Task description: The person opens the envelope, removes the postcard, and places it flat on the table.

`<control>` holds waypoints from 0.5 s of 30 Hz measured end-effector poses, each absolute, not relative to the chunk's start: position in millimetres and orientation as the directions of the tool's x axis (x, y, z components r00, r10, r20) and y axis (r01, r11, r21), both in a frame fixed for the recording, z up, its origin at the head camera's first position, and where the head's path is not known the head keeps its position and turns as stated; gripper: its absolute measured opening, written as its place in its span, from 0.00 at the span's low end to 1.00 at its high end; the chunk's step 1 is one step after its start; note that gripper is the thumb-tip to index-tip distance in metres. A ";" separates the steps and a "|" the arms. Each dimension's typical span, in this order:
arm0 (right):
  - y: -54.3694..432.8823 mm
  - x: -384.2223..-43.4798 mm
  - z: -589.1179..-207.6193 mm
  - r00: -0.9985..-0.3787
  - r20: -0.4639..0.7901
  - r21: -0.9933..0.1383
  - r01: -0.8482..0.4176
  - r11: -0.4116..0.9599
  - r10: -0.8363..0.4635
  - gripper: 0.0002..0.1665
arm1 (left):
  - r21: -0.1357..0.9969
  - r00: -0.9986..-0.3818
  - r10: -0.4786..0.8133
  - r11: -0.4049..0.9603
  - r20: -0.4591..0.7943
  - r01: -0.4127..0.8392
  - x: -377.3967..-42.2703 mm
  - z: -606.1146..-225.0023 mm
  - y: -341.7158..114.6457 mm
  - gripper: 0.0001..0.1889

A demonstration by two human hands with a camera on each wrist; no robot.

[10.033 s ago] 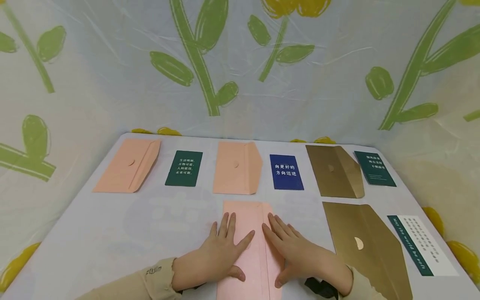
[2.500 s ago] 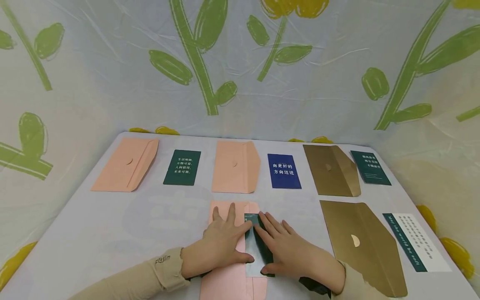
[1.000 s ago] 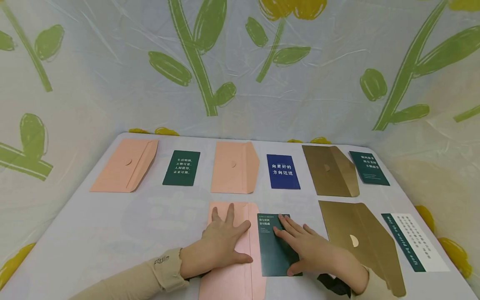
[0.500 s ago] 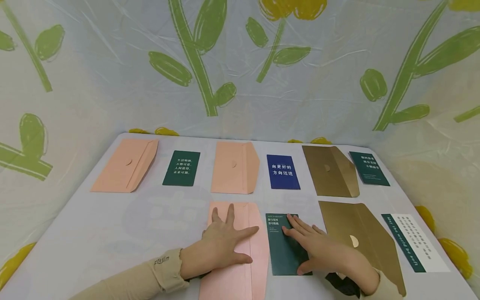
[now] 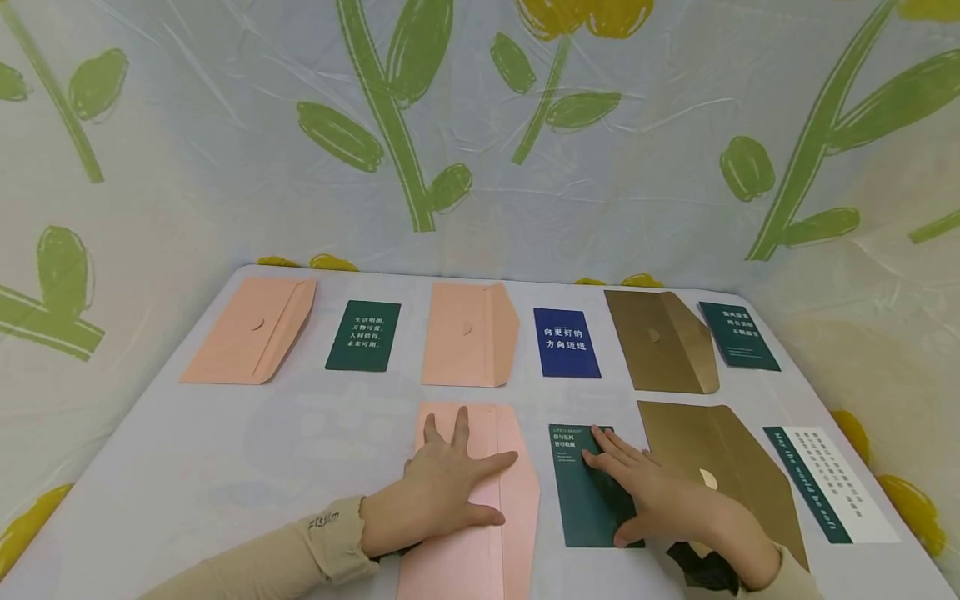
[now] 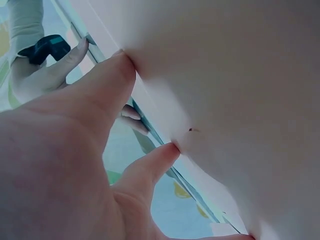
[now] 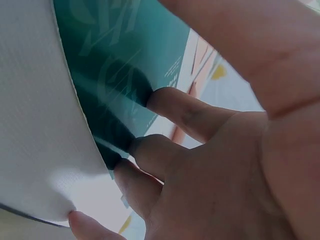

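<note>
In the head view a pink envelope (image 5: 517,521) lies at the table's near middle, its flap unfolded to the right. My left hand (image 5: 438,492) rests on it with spread fingers; in the left wrist view the fingertips (image 6: 172,147) touch the pale paper. Just right of the envelope, apart from it, a dark green card (image 5: 581,492) with white print lies flat. My right hand (image 5: 660,496) presses its fingertips on the card's right side and covers part of it. The right wrist view shows several fingertips (image 7: 160,97) on the card and one on the white surface.
Along the back lie two pink envelopes (image 5: 243,333) (image 5: 457,337), a green card (image 5: 363,336), a blue card (image 5: 567,343), a gold envelope (image 5: 656,342) and another green card (image 5: 738,336). A larger gold envelope (image 5: 750,475) and a white-and-green card (image 5: 832,483) lie at right.
Ten seconds ago both hands lay on the pink envelope. Later the green card showed partly out of it; my right hand slid it rightward, clear of the flap. My left hand stayed on the envelope.
</note>
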State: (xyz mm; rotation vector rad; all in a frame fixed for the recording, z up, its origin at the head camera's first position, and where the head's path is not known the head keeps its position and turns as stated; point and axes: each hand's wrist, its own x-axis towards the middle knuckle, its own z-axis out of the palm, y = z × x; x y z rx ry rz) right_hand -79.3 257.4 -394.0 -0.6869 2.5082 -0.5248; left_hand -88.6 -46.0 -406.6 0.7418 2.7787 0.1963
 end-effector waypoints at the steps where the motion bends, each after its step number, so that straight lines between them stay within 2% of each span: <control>1: 257.5 -79.6 -394.2 -0.760 -0.348 -0.469 -0.365 0.804 -0.548 0.58 | 0.199 -0.836 0.505 0.861 -0.214 0.469 -88.6 -406.5 -46.1 0.37; 6: 254.2 -80.4 -392.1 -0.780 -0.356 -0.427 -0.354 0.832 -0.514 0.59 | 0.178 -0.835 0.503 0.863 -0.224 0.472 -89.5 -405.9 -46.2 0.38; 10: 249.1 -80.7 -386.8 -0.796 -0.316 -0.402 -0.381 0.832 -0.517 0.58 | 0.143 -0.828 0.518 0.856 -0.215 0.497 -89.2 -405.5 -45.7 0.38; 15: 240.2 -81.3 -386.5 -0.797 -0.330 -0.390 -0.371 0.842 -0.505 0.64 | 0.116 -0.826 0.520 0.854 -0.218 0.507 -88.8 -406.4 -45.1 0.39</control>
